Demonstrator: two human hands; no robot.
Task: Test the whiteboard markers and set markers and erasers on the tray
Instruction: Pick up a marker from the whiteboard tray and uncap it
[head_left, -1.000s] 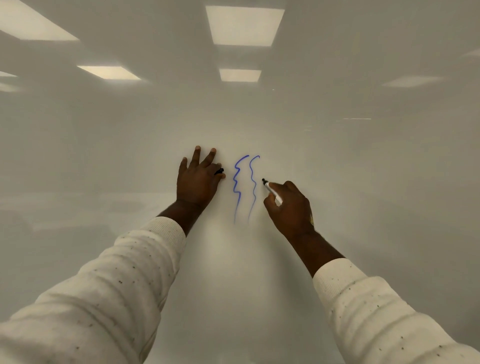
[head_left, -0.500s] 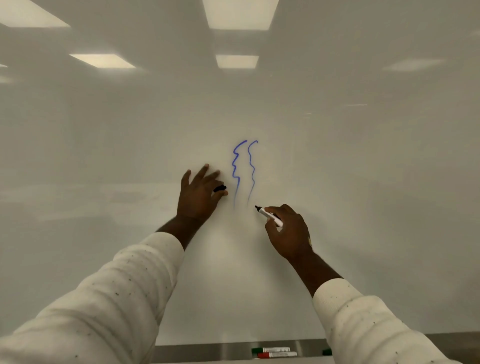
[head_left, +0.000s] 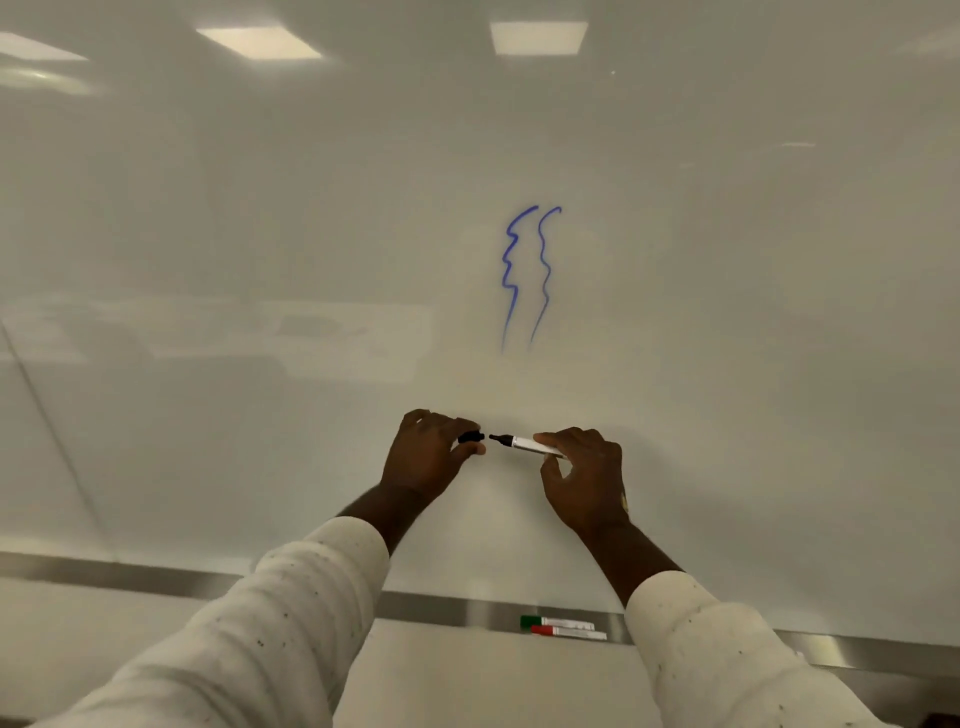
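Both hands have dropped below the blue squiggles (head_left: 524, 275) to mid-frame: the left hand (head_left: 426, 457) pinches the black cap (head_left: 471, 437), and the right hand (head_left: 584, 478) pinches the uncapped marker (head_left: 524, 445), its tip just short of the cap. A green marker (head_left: 556, 621) and a red marker (head_left: 566, 632) lie on the tray (head_left: 441, 608) below.

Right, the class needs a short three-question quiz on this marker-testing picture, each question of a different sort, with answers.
1. True or false: the cap in the left hand is off the marker in the right hand.
2. The wavy lines on the board are: A red, B blue, C green.
3. Fill in: on the tray lie a green marker and a ___ marker.
Key: 1 true; 2 B; 3 red marker.
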